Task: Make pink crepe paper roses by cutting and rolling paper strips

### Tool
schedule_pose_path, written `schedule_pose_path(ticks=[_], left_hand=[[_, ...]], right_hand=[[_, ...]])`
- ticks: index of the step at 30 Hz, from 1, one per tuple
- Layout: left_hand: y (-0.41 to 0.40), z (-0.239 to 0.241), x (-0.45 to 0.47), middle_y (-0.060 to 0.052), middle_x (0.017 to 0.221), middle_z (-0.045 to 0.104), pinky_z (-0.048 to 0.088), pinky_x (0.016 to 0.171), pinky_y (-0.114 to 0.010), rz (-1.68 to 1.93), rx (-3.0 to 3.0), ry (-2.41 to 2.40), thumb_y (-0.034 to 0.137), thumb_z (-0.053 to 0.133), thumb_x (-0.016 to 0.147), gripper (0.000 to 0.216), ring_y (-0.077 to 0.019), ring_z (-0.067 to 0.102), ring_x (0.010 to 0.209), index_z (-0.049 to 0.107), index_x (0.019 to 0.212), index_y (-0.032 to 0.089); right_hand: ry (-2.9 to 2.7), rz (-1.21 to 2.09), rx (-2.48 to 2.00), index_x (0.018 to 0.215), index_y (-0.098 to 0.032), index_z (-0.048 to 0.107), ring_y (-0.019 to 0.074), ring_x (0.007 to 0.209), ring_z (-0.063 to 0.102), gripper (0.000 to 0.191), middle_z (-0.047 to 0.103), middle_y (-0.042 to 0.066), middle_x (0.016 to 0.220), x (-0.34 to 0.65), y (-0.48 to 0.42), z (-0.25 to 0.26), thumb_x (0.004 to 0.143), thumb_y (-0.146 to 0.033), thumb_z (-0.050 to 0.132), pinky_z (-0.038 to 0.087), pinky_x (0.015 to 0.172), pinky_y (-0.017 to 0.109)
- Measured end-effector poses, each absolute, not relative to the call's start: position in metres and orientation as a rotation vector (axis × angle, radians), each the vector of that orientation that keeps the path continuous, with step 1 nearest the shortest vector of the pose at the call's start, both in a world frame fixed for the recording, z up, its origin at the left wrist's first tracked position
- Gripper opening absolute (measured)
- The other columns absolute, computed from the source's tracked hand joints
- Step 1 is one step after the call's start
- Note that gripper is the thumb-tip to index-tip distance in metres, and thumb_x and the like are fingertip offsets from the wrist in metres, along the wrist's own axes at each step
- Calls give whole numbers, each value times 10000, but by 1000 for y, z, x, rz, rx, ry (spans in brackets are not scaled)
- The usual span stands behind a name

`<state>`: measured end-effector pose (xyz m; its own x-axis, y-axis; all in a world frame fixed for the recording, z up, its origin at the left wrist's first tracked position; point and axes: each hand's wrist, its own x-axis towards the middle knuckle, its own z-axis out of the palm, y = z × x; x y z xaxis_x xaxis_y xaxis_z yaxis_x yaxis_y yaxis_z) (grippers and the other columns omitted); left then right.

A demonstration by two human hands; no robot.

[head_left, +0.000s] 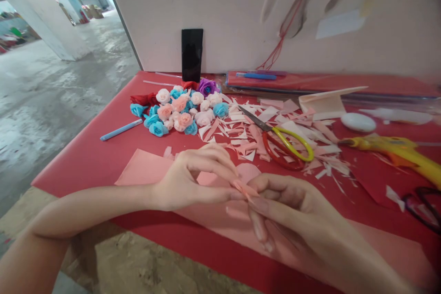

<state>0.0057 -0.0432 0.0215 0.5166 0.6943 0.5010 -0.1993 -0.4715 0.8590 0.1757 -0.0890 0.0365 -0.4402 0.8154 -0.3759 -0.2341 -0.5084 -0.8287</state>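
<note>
Between my two hands is a small folded or rolled piece of pink paper [245,189]. My left hand [198,177] pinches its left end between thumb and fingers. My right hand [289,206] grips the other end with thumb and forefinger, its remaining fingers curled below. Beneath both hands lies a long pink paper sheet [138,167] on the red tabletop. A pale pink rounded paper piece [248,172] shows just behind the fingertips. Past my hands, a heap of paper roses [181,110] in blue, pink, white, red and purple sits on the table.
Scissors [275,135] with red and yellow handles rest on paper scraps [230,133]. A yellow glue gun [392,147] and dark-handled scissors [425,206] lie at the right. A phone [192,55] leans against the white board; a blue pen [120,129] lies left.
</note>
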Motion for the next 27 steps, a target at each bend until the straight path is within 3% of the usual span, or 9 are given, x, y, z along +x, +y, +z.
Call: schedule_pose_path(ticks=[7,12,20,27], left_hand=[[-38,26,2,-35,665,632,448,716,-292,1020,1791,354,200,652,703,37,-125,519,692,675,724,180],[-37,38,-2,-73,697,633,441,737,-330,848,1823,351,443,516,781,325,-156,524,713,654,720,155],[-41,44,-1,-52,684,629,421,800,-326,820,1948,482,156,626,696,40,-129,530,695,608,702,120],[-38,48,-2,-55,695,619,459,684,-277,746,1947,520,57,568,702,80,-120,532,685,618,731,112]], right_hand=[[-940,2085,-1003,710,-193,581,39,410,490,110,562,-66,463,178,-90,40,722,-248,675,408,547,195],[-999,1935,-1271,640,-168,575,63,426,500,167,573,-32,466,172,-93,53,651,-259,715,392,476,178],[-1042,1849,-1329,636,-158,563,61,409,488,135,563,-28,451,171,-92,51,673,-231,671,373,429,167],[-988,1868,-1202,633,-140,584,64,361,495,184,552,-28,429,173,-90,45,620,-265,719,376,386,163]])
